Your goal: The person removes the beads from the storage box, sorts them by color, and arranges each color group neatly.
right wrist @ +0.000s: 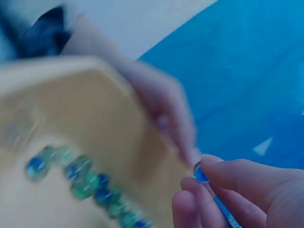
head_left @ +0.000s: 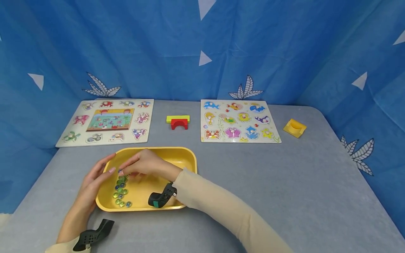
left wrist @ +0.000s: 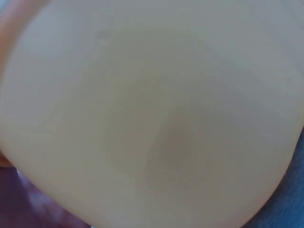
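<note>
A yellow tray (head_left: pixel 148 209) lies at the left front of the table. Several green and blue glass marbles (head_left: pixel 120 195) run in a crooked line along its left side. With its thumb and index finger, my right hand (head_left: pixel 147 163) pinches a blue glass marble (right wrist: pixel 201 173) above the far end of that line. My left hand (head_left: pixel 90 186) holds the tray's left rim, thumb at the edge and fingers along the outside. A blurred pale surface fills most of the left wrist view, hiding that hand's work there.
Behind the tray lie two animal peg puzzle boards (head_left: pixel 147 137) (head_left: pixel 209 140). Between them sit a yellow-green block (head_left: pixel 177 117) and a red arch block (head_left: pixel 179 123). A yellow block with a curved hollow (head_left: pixel 294 128) is at the right. A blue curtain (head_left: pixel 177 70) hangs behind.
</note>
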Available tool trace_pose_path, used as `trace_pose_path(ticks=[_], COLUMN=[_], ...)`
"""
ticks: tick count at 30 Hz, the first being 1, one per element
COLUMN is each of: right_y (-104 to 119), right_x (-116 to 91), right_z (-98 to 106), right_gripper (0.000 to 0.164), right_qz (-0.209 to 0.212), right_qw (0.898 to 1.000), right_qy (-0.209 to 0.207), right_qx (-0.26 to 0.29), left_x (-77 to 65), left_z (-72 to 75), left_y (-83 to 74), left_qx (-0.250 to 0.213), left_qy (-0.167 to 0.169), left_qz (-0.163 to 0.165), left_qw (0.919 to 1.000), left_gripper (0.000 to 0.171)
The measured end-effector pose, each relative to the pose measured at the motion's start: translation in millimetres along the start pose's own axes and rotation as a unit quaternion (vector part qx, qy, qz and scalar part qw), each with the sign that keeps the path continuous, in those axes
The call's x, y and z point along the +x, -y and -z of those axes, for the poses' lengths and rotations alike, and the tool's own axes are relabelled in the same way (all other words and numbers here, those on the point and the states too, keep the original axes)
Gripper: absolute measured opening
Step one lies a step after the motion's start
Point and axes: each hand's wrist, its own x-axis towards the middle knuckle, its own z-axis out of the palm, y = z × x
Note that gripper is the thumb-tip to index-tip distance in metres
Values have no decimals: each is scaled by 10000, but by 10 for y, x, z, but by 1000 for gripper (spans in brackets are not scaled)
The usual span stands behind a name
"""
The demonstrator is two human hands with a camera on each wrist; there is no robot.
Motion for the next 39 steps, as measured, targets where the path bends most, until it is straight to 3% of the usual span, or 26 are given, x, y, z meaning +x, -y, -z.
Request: trace_pose_path(ticks=[3,6,10,14,19,26,33,39], right_y=[73,87,-40,-291,-638,-1127,-1444,-1488], right_x=[-109,-248,-456,-648,-797,-851,-865,-830], right_z=[151,380,716,1039,1381,1608,1569,1469], right_gripper=[12,20,27,29,28,22,16,15], right_qz=[302,872,1552,1757,1523,1238,1339,1789], right_qw=[9987,9929,9833,9824,9872,9829,9626,9214], right_qy=[382,774,803,338,-444,-1156,-1866,-2523], right_qx=[167,253,501,535,160,-729,-1435,-2353], left_x=[2,6,3,-3,-9,-11,-12,-2], left_z=[-6,-10,1,11,12,-8,-18,-15], left_y=[2,12,39,46,37,16,19,27], left_qx=[-30,-92,-160,-93,-7,-31,-87,87], left_qy=[-11,-19,-51,-89,-112,-80,-74,-131], left_qz=[4,-45,-99,-90,-99,-217,-262,-134], left_qw=[10000,9999,9998,9999,9999,9997,9996,9998], left_gripper=[49,49,49,49,49,49,48,49])
